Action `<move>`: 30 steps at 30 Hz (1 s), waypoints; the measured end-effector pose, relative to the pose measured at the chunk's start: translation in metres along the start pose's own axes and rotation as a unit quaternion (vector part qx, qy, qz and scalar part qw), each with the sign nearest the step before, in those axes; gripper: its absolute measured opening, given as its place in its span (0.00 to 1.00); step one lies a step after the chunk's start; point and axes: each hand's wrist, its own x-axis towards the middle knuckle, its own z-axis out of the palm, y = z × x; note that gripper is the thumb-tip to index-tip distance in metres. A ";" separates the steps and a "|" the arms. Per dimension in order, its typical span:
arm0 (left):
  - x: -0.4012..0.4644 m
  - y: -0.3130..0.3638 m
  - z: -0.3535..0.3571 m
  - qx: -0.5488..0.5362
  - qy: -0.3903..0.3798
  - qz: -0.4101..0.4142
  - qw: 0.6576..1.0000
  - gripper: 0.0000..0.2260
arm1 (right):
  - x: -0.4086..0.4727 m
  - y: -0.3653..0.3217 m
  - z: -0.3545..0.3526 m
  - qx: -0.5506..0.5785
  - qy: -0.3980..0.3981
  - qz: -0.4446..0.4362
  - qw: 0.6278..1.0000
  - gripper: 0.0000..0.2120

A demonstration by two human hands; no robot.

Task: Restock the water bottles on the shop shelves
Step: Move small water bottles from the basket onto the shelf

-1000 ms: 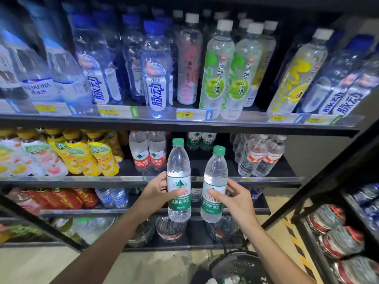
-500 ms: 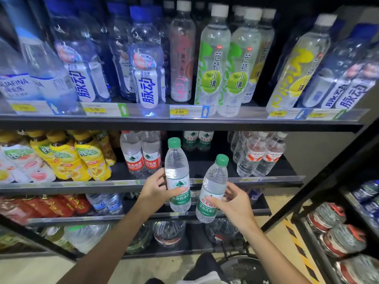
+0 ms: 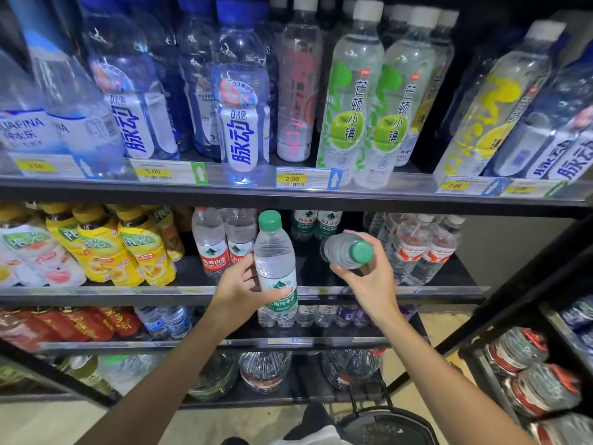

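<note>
With each hand's fingers wrapped round a bottle, the left bottle point(image 3: 276, 268) upright and the right bottle point(image 3: 348, 251) tipped cap-first toward the camera, the right one likely needed righting before sliding into the shelf point(image 3: 417, 289) gap.

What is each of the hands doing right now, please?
Left hand: holds an upright green-capped water bottle.
Right hand: holds a second green-capped bottle, tipped so its cap faces the camera.
</note>
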 end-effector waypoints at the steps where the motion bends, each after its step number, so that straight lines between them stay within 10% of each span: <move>1: 0.001 0.000 -0.001 -0.001 0.001 0.002 1.000 0.32 | 0.007 0.006 0.002 -0.001 0.008 0.013 1.000 0.31; 12: -0.004 0.007 -0.005 0.017 -0.004 0.041 0.999 0.28 | 0.067 0.056 0.005 -0.081 0.014 0.136 0.987 0.19; 30: 0.031 0.004 0.020 0.066 0.003 0.133 0.989 0.29 | 0.088 0.069 -0.003 -0.233 -0.065 0.033 0.970 0.27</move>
